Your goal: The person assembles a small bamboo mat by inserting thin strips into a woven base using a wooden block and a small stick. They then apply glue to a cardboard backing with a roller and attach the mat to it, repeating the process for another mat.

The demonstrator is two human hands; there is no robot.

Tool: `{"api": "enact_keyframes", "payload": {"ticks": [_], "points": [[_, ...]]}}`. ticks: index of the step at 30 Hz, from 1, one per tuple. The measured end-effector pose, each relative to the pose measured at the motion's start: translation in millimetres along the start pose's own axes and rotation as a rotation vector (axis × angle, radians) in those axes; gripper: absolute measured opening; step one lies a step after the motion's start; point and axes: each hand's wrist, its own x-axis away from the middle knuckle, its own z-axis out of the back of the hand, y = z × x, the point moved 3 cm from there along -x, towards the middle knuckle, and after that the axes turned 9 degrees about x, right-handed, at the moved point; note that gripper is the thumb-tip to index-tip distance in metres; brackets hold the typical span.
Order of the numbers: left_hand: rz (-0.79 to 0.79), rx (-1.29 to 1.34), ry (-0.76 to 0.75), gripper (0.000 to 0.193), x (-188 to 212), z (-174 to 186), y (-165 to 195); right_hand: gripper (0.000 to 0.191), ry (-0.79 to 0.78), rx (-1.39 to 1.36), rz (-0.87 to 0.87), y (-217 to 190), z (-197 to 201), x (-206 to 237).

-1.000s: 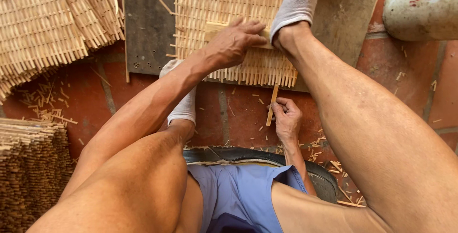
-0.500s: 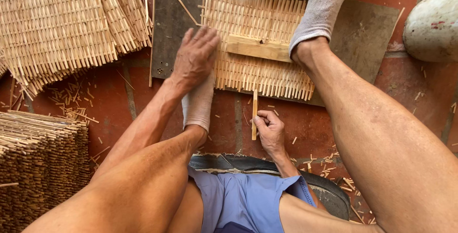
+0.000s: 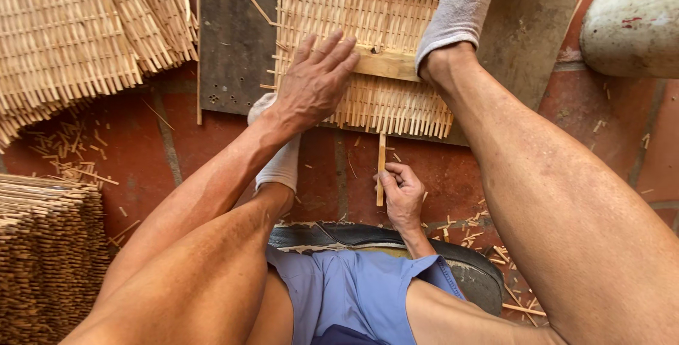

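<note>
**Q:** What did the left hand (image 3: 315,80) do?

**A:** It lay palm-down on the woven mat (image 3: 368,55), fingers spread flat, fingertips touching the wooden bar (image 3: 385,63) that crossed the mat. It gripped nothing.

**Q:** And the right hand (image 3: 403,196)?

**A:** It pinched a thin strip (image 3: 381,165) between thumb and fingers, low between the legs. The strip stood nearly upright in the view, its upper end touching the mat's near edge.

**Q:** Where did the mat lie?

**A:** On a dark board (image 3: 237,48) set on the red tile floor (image 3: 170,147). A grey-socked foot (image 3: 460,6) pressed on the bar's right end; a second socked foot (image 3: 283,161) rested just below the left wrist, at the board's near edge.

**Q:** What surrounded the work?

**A:** Finished mats (image 3: 71,41) lay fanned at upper left; a stack of mats (image 3: 42,246) stood at lower left. Offcuts (image 3: 71,154) were scattered on the tiles. A pale rounded vessel (image 3: 633,23) sat at upper right. The person, in blue shorts (image 3: 353,295), sat on a dark-rimmed seat (image 3: 467,271).
</note>
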Motion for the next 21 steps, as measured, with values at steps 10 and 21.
{"api": "enact_keyframes", "payload": {"ticks": [10,21], "points": [[0.110,0.067,-0.128,0.044,-3,-4,-19,0.038,-0.184,0.084,0.190,-24,-20,0],[0.103,0.025,-0.217,0.068,-17,5,-29,0.038,-0.253,0.055,0.036,-28,-48,-31]]}}
